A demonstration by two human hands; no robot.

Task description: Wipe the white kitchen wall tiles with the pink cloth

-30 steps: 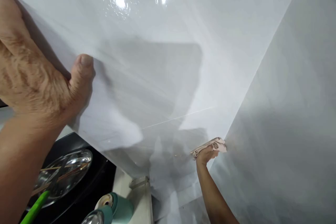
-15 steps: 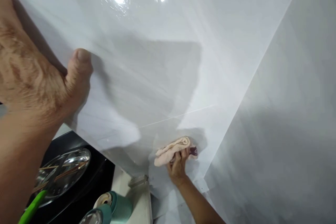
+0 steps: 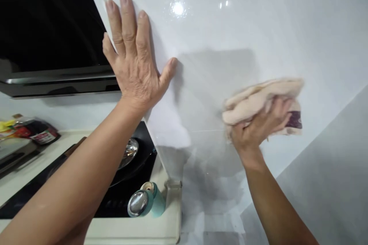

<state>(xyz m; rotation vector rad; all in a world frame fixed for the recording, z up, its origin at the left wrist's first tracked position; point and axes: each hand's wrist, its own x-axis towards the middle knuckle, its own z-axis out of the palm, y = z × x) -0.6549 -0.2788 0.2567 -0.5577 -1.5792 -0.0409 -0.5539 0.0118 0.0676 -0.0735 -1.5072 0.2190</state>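
Note:
My left hand (image 3: 135, 57) lies flat against the glossy white wall tiles (image 3: 201, 23), fingers spread, close to the edge by the dark range hood. To the right, my right hand (image 3: 258, 126) grips a folded beige towel (image 3: 258, 99) and presses it against the tiles. A dark purple patch with a pale mark shows at the towel's right end. Towel and right hand are slightly blurred by motion. The hand's shadow falls on the wall beside my left thumb.
A black range hood (image 3: 54, 26) hangs at upper left. Below are a black cooktop (image 3: 115, 203) with a shiny metal lid or pan (image 3: 130, 153), a teal flask (image 3: 158, 201) with its lid open (image 3: 139, 203), and a dark sauce bottle (image 3: 43, 132) on the white counter (image 3: 135, 231).
The towel in my right hand has moved up the wall from low near the floor. My view has shifted, bringing the whole left hand and the range hood into sight.

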